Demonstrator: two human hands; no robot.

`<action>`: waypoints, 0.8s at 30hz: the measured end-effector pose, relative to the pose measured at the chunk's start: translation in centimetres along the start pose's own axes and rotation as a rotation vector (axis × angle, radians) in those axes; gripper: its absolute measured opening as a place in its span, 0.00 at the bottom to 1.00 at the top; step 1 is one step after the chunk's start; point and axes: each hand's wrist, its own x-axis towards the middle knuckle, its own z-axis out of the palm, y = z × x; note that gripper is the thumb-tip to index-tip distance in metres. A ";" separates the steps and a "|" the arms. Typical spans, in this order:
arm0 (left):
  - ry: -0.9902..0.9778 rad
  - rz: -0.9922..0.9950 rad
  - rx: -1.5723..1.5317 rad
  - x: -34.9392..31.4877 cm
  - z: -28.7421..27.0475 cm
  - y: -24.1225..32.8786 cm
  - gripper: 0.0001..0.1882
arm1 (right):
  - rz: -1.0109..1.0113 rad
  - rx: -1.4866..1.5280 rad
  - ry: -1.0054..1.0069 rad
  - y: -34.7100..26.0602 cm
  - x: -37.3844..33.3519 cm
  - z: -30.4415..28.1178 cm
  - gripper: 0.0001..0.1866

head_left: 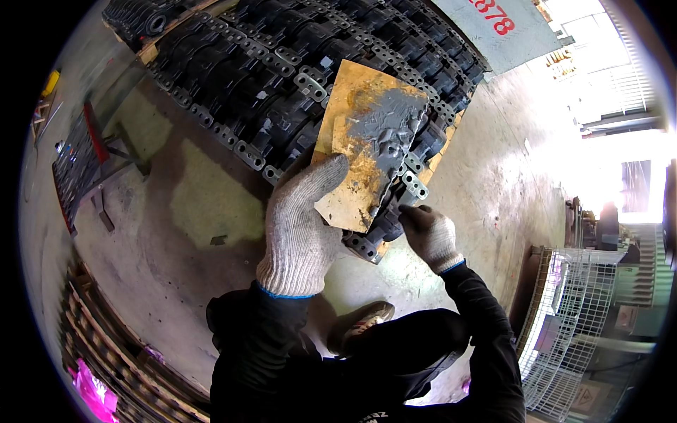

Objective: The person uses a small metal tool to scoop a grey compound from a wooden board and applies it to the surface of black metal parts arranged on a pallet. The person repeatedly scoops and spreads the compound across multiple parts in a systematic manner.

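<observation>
My left hand [300, 225], in a white knitted glove, grips a tan board [331, 141] by its near left edge, thumb on top. Thick grey paste [388, 116] is smeared over the board's right side, with brown stains around it. My right hand [430, 236], gloved too and dirty at the fingertips, is closed beside the near corner of the stack; whatever it may hold is hidden. Next to it lies a black roller-like metal part [388, 224] with bare metal end brackets [414, 185] pierced by holes. The board covers some of these parts.
Rows of similar black parts [233, 63] fill a wooden pallet ahead. A grey panel [504, 32] with red markings stands at the far right. Wire mesh cages [571, 317] are on the right, stacked pallets [134, 352] lower left, and a red-edged metal stand [95, 158] left.
</observation>
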 end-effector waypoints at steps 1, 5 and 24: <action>0.021 0.000 0.015 0.0 -0.1 0.0 0.23 | 0.021 0.005 0.019 0.1 0.1 0.3 0.11; 0.060 -0.006 0.018 0.1 -0.3 0.1 0.22 | 0.050 0.018 0.047 0.5 -0.2 1.6 0.11; 0.059 -0.009 -0.018 0.2 -0.4 -0.3 0.23 | 0.060 0.074 -0.051 0.6 0.0 0.8 0.10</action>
